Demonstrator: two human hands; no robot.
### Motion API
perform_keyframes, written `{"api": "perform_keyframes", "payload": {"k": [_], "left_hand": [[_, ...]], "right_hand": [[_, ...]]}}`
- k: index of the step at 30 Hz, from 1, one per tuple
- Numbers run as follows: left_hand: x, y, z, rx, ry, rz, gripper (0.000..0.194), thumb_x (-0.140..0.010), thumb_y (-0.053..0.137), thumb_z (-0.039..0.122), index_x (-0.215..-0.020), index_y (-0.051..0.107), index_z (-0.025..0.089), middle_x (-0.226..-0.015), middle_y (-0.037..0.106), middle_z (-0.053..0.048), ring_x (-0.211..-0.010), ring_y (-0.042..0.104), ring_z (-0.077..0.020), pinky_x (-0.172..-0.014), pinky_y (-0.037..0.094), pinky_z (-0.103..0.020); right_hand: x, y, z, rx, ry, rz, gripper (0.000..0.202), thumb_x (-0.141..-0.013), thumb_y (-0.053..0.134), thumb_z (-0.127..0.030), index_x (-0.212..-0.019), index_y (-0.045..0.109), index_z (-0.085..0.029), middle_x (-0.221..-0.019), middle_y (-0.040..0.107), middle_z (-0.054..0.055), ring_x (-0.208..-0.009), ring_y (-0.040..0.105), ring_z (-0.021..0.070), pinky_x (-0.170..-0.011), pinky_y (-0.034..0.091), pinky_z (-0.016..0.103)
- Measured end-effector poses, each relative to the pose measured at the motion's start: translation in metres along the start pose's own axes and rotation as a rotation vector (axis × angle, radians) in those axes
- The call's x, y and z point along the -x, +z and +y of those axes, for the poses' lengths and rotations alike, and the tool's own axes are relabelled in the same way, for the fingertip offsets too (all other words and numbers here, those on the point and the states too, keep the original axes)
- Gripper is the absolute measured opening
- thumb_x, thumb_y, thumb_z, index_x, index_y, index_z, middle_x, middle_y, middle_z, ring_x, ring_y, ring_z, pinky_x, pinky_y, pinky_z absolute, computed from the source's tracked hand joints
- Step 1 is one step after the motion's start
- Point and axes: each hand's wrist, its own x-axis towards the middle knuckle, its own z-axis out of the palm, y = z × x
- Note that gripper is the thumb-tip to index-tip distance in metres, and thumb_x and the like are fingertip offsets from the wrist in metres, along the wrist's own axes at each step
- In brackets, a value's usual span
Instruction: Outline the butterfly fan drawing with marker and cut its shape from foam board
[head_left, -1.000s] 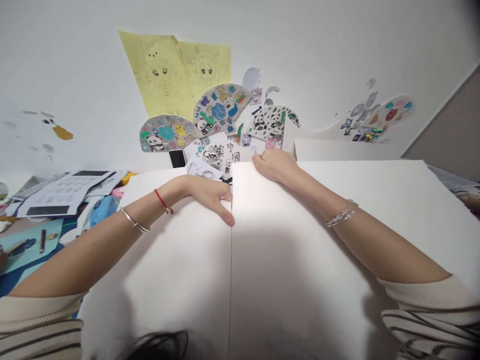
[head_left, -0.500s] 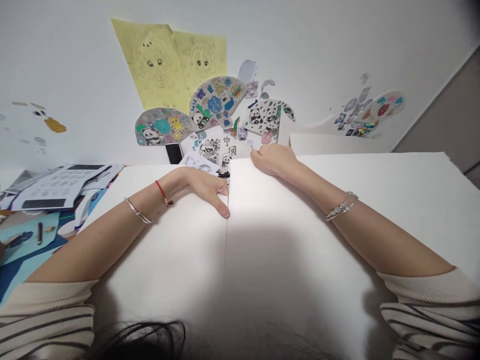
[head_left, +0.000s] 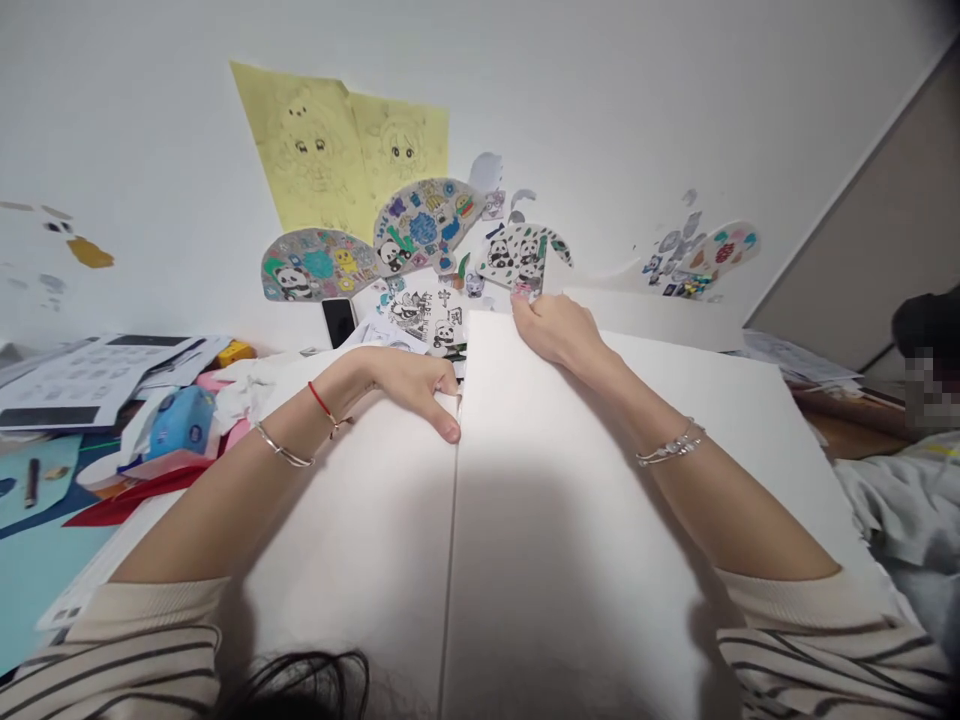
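Two large white boards lie side by side in front of me, with a narrow dark gap between them. My left hand [head_left: 416,388] is closed on the left white board [head_left: 360,520] at its inner edge, near the far end. Its thumb lies on top, while the other fingers curl at the edge, partly hidden. My right hand [head_left: 559,328] grips the far edge of the right white board [head_left: 540,430], close to its inner corner. That corner sits slightly higher than the left board. The fingertips under the right board are out of sight.
Printed papers [head_left: 97,375], a blue tissue packet [head_left: 182,420] and coloured sheets crowd the left side. Beyond the boards stand decorated panda fans [head_left: 319,265] and a black phone [head_left: 339,322] against the wall. Another person [head_left: 911,500] is at the right edge.
The gap between the boards has widened into a dark line. Both boards have shifted in view, uncovering the tissue packet at left and papers at right. Another person has come into view.
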Motion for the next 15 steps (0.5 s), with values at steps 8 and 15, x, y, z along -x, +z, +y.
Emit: {"api": "perform_keyframes", "payload": {"k": [8, 15], "left_hand": [[-0.008, -0.050, 0.021, -0.051, -0.089, 0.035, 0.045, -0.068, 0.067, 0.056, -0.053, 0.048, 0.018, -0.050, 0.040, 0.004, -0.045, 0.029, -0.0087, -0.043, 0.019, -0.025], [0.046, -0.086, 0.052, -0.101, -0.161, 0.286, 0.053, -0.069, 0.066, 0.058, -0.050, 0.038, 0.019, -0.049, 0.027, 0.004, -0.042, 0.023, -0.0068, -0.042, 0.013, -0.027]], "right_hand": [[-0.048, -0.034, -0.001, 0.064, -0.047, 0.184, 0.049, -0.089, 0.027, -0.036, -0.088, 0.068, -0.009, -0.098, 0.067, 0.019, -0.093, 0.061, 0.0294, -0.076, 0.042, 0.034], [-0.080, -0.104, -0.029, 0.048, -0.208, 0.404, 0.053, -0.094, 0.017, -0.033, -0.082, 0.063, -0.009, -0.084, 0.062, 0.013, -0.085, 0.057, 0.0231, -0.074, 0.040, 0.033]]}}
